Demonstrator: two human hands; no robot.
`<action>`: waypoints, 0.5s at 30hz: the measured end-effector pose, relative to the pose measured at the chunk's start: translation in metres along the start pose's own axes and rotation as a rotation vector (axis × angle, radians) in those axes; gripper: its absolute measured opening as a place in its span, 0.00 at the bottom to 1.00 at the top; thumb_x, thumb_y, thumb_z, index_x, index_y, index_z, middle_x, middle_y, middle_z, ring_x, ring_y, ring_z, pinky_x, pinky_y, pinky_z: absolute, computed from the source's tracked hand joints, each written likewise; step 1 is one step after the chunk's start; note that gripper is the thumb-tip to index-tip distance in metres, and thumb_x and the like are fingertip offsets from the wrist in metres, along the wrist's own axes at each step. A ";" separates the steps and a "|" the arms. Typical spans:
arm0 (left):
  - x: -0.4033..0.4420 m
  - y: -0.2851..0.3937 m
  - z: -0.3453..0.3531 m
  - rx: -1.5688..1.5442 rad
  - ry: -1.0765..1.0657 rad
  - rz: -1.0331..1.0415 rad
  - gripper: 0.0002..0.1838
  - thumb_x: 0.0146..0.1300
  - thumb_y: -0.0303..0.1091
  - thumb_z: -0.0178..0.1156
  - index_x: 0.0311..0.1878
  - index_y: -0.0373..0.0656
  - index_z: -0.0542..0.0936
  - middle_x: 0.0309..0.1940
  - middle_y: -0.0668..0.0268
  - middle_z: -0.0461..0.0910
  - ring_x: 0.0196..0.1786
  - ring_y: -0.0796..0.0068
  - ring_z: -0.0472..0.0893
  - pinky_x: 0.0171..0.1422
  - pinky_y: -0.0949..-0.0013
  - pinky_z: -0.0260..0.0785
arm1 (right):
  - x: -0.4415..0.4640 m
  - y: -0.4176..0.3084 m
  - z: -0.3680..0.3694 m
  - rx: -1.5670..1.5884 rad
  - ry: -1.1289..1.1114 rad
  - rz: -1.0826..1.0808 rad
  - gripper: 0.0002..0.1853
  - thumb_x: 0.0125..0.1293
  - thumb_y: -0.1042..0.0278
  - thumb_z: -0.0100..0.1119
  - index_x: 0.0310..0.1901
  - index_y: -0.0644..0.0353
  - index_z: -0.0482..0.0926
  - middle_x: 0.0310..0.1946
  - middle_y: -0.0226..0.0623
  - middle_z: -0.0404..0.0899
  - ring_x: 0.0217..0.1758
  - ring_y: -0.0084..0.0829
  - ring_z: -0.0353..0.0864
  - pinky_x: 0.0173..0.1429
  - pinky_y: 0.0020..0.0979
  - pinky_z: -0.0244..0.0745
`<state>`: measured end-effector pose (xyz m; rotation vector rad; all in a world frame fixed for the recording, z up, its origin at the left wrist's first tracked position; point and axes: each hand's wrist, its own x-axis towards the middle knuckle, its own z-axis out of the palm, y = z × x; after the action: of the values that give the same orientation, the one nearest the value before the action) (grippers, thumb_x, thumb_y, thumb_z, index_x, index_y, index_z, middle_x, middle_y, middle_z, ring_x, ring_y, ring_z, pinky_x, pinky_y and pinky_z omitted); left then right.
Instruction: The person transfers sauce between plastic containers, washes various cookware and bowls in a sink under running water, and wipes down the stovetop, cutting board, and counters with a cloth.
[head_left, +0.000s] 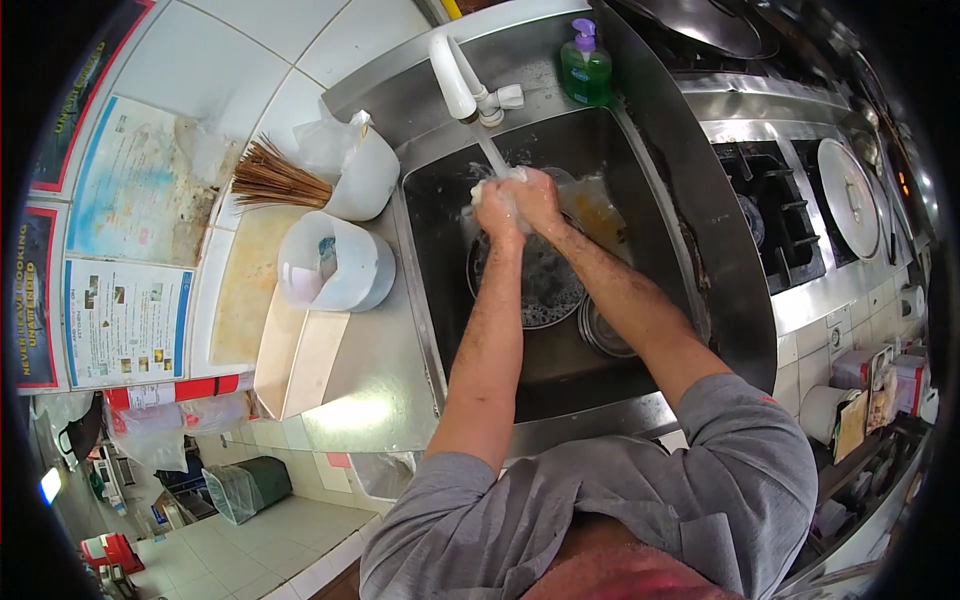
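Observation:
Water runs from the white faucet (455,80) onto both of my hands, which are together over the dark sink (435,190). White suds cover parts of my left hand (497,208) and my right hand (535,197). The fingers of both are curled in against each other, and whether anything lies between them is hidden. Below them in the sink sits a round metal pan (545,285) with bubbly water. A smaller round metal dish (605,330) lies to its right.
A green soap bottle (586,70) with a purple pump stands behind the sink. White containers (340,262), one beside a bundle of thin sticks (280,177), are on the left counter. A stove (775,215) and a round lid (850,198) are at the right.

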<state>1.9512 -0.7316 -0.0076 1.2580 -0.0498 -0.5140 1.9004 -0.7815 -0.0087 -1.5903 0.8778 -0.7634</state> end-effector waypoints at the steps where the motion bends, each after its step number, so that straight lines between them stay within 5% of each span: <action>1: 0.007 0.000 -0.006 -0.003 -0.001 -0.001 0.11 0.54 0.37 0.56 0.33 0.38 0.77 0.32 0.61 0.78 0.32 0.65 0.77 0.39 0.65 0.70 | -0.002 -0.004 -0.004 -0.003 0.001 -0.001 0.15 0.48 0.58 0.59 0.35 0.57 0.80 0.29 0.45 0.79 0.30 0.39 0.80 0.37 0.36 0.72; 3: 0.009 0.007 -0.018 -0.187 -0.300 -0.464 0.13 0.54 0.35 0.51 0.40 0.40 0.76 0.37 0.59 0.78 0.38 0.64 0.79 0.40 0.60 0.71 | -0.010 -0.005 -0.009 -0.361 0.041 -0.216 0.14 0.49 0.57 0.59 0.33 0.57 0.79 0.29 0.43 0.79 0.32 0.40 0.79 0.38 0.36 0.72; 7: -0.009 0.017 -0.018 -0.224 -0.403 -0.461 0.24 0.56 0.48 0.58 0.49 0.40 0.73 0.46 0.60 0.76 0.48 0.62 0.76 0.54 0.58 0.68 | 0.004 -0.002 -0.027 -0.069 -0.219 -0.102 0.17 0.52 0.53 0.58 0.34 0.60 0.79 0.32 0.43 0.79 0.34 0.39 0.79 0.40 0.35 0.72; 9: -0.011 0.027 -0.015 -0.241 -0.541 -0.438 0.26 0.55 0.48 0.60 0.52 0.40 0.72 0.48 0.60 0.74 0.51 0.63 0.75 0.56 0.58 0.66 | 0.008 -0.005 -0.039 0.489 -0.342 0.195 0.20 0.53 0.50 0.59 0.35 0.61 0.78 0.35 0.42 0.80 0.36 0.36 0.79 0.43 0.32 0.71; 11: -0.009 0.030 -0.015 -0.267 -0.668 -0.409 0.29 0.55 0.49 0.61 0.54 0.39 0.70 0.50 0.60 0.73 0.54 0.63 0.73 0.58 0.57 0.65 | 0.013 0.002 -0.039 0.595 -0.418 0.306 0.24 0.53 0.49 0.60 0.41 0.65 0.75 0.42 0.42 0.77 0.44 0.34 0.77 0.48 0.31 0.69; 15: 0.006 0.014 -0.019 -0.051 -0.555 -0.349 0.27 0.49 0.36 0.66 0.53 0.38 0.71 0.48 0.59 0.75 0.49 0.64 0.76 0.54 0.59 0.68 | 0.024 -0.008 -0.040 -0.219 -0.129 0.081 0.27 0.55 0.49 0.59 0.53 0.56 0.70 0.54 0.49 0.67 0.56 0.43 0.68 0.56 0.35 0.64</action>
<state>1.9668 -0.7139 -0.0020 1.0463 -0.2850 -1.1510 1.8804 -0.8217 0.0072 -1.7637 0.9505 -0.5153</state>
